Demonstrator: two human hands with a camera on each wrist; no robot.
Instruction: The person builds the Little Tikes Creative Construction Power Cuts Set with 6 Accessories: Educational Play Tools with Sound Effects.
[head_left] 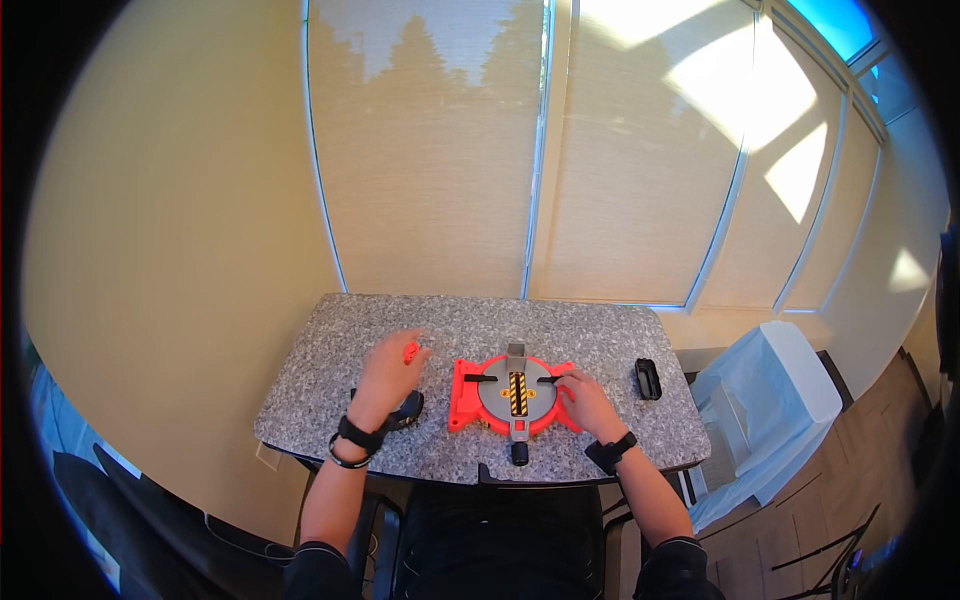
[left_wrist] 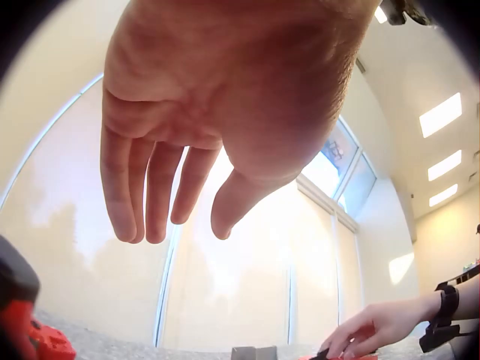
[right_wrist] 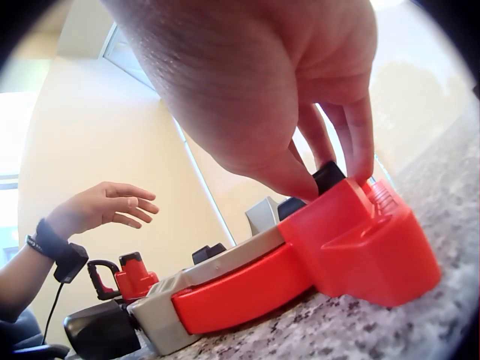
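Observation:
A toy miter saw base (head_left: 465, 408), red with a grey round turntable (head_left: 490, 403) and a yellow-and-black striped strip, lies on the table. My right hand (head_left: 590, 405) reaches over its right end; thumb and fingers pinch a small black bar (right_wrist: 328, 177) there. A matching black bar (head_left: 482, 378) sits on the left side. My left hand (head_left: 385, 375) is raised to the left of the base, fingers loosely extended, palm bare in the left wrist view. Beneath it, partly hidden, is a red-and-black part with a looped handle (right_wrist: 135, 279).
A black open case-like piece (head_left: 648, 380) lies at the right of the speckled grey table (head_left: 560, 320). Beyond the table's right side stands a chair covered in pale plastic (head_left: 770, 400). Shaded windows (head_left: 430, 180) rise behind the far edge.

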